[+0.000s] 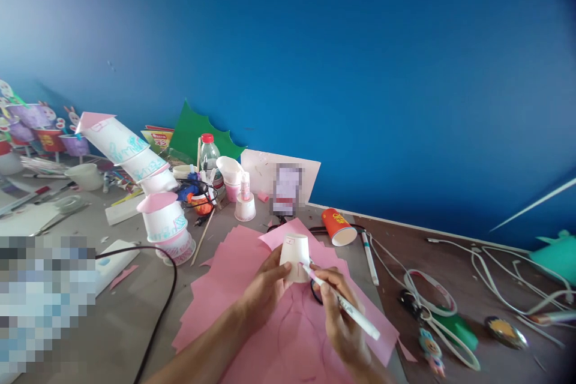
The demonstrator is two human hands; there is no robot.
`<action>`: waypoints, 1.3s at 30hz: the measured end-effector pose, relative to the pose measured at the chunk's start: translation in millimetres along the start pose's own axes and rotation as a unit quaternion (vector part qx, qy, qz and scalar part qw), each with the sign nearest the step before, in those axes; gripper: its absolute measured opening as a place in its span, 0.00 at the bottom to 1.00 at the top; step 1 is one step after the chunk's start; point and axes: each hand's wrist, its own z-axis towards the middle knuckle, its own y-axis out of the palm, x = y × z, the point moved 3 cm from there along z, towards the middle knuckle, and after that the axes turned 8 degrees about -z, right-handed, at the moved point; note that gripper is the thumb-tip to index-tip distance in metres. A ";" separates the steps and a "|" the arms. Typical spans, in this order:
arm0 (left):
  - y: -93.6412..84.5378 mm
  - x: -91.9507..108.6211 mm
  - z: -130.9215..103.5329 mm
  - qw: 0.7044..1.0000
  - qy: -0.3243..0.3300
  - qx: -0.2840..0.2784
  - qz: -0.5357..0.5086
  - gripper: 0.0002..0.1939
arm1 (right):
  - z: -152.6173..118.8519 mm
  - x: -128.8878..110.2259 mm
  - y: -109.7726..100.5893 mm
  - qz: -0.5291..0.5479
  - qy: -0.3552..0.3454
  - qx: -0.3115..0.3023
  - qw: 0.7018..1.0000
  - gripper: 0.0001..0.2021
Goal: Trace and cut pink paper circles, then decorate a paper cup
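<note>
Table (pixel 126 318): grey
Pink paper (pixel 216 288): beneath both hands
Red cup (pixel 338 227): beyond right hand (pixel 339 306)
White-capped marker (pixel 371 259): beyond right hand

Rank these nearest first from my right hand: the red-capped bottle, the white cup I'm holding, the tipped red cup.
1. White cup: in your left hand, beside the right hand.
2. Tipped red cup: beyond the right hand.
3. Red-capped bottle: back left, farthest.

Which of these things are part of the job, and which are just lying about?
In the job:
- white cup, in the left hand
- marker, in the right hand
- decorated cup stack, probably

Lying about, it seems:
- keychain
- red cup
- bottle
</note>
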 end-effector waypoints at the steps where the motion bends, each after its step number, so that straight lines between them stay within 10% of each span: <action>1: -0.7 -0.1 0.2 1.000 -0.001 0.001 -0.002 0.26 | 0.6 -0.3 -0.2 0.002 0.002 0.005 1.000 0.09; 39: -27.5 -7.4 4.3 0.987 -0.058 0.066 -0.132 0.13 | 4.9 21.3 1.3 0.146 0.174 0.061 0.972 0.15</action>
